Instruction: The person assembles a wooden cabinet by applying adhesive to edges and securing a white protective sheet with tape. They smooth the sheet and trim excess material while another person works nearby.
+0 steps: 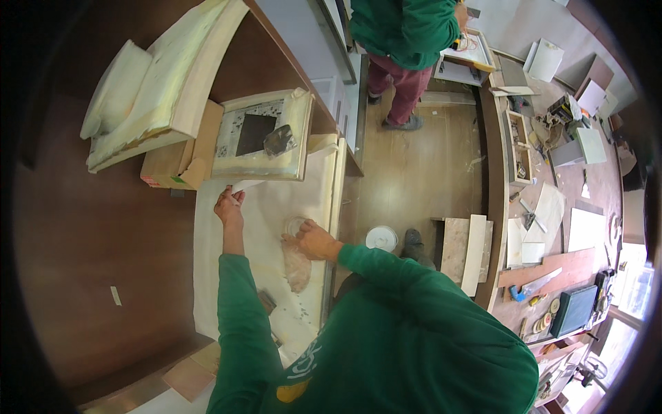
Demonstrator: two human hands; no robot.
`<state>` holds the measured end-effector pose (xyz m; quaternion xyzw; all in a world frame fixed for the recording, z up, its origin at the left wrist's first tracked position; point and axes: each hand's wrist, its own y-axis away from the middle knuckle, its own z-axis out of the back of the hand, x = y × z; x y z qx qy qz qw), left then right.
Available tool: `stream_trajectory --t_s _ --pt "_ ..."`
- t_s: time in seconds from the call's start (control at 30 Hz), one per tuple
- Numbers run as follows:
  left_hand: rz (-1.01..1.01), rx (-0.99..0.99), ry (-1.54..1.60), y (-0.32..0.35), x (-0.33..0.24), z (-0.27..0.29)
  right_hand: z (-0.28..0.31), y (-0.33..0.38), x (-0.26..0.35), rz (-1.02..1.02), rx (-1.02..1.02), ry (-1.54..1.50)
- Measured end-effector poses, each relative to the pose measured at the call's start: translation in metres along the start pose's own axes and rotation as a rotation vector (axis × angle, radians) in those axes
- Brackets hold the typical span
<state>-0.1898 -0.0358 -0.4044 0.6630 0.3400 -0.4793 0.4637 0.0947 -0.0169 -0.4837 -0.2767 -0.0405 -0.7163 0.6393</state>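
Note:
My left hand [229,205] pinches the end of a narrow white strip [249,184], which curves along the near edge of a framed panel. My right hand [316,240] is closed on a round, pale thing [295,225] that looks like a roll of tape; its exact kind is unclear. Just below it, a crumpled tan cloth [297,268] lies on the pale sheet [210,259] covering the work surface. The framed panel [301,148] has a speckled face with a dark rectangle, and a crumpled clear plastic piece [280,141] rests on it.
A cardboard box [165,164] supports a curved cream-coloured piece [176,76] at left. Further off, a co-worker in a green top [403,34] stands by a bench. A white bucket [381,239] sits on the floor. The cluttered workbench [507,207] at right holds tools and boards.

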Motion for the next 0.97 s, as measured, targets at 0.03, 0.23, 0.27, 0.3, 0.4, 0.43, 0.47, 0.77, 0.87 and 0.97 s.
stream_trajectory --t_s 0.03,0.23,0.27,0.3,0.4,0.43,0.47,0.77,0.87,0.97 --pt "0.02 0.025 0.063 -0.001 -0.001 -0.001 0.0 0.001 -0.004 -0.05 -0.12 -0.083" --pt "-0.118 0.261 -0.019 -0.021 -0.001 0.02 0.032 -0.001 -0.078 -0.835 -0.546 -0.51" --pt "-0.134 0.229 -0.09 -0.024 0.0 0.018 0.044 -0.003 -0.096 -0.899 -0.587 -0.545" --pt "-0.152 0.199 -0.162 -0.028 0.001 0.015 0.051 -0.005 -0.115 -0.964 -0.629 -0.58" --pt "-0.166 0.179 -0.402 -0.049 0.003 0.005 0.057 -0.012 -0.165 -0.925 -0.695 -0.531" --pt "-0.163 0.178 -0.489 -0.06 0.002 0.008 0.057 -0.015 -0.176 -0.918 -0.69 -0.521" --pt "-0.15 0.188 -0.511 -0.073 0.004 0.008 0.056 -0.016 -0.187 -0.912 -0.685 -0.509" --pt "-0.222 0.365 -0.477 -0.186 0.023 0.101 0.053 -0.033 -0.206 -0.749 -0.59 -0.569" --pt "-0.174 0.341 -0.442 -0.2 0.029 0.106 0.048 -0.036 -0.206 -0.802 -0.656 -0.544" --pt "-0.11 0.357 -0.382 -0.201 0.022 0.114 0.039 -0.036 -0.211 -0.772 -0.747 -0.555"
